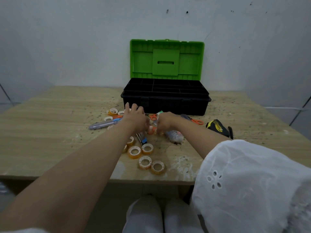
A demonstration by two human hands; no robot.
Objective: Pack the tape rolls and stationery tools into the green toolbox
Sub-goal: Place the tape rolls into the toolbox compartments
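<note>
Both hands in the pile, packing apparently not yet begun.

Your left hand and right hand sit close together over the clutter with fingers bent down; I cannot tell if either grips anything. Tape rolls, scissors and a cutter lie on the table. Just behind, the green toolbox stands open, its tray seemingly empty.

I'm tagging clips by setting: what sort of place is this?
Probably a bare workroom or makeshift workspace: a stained plywood table stands against a scuffed plain wall, with an open green toolbox on it.
</note>
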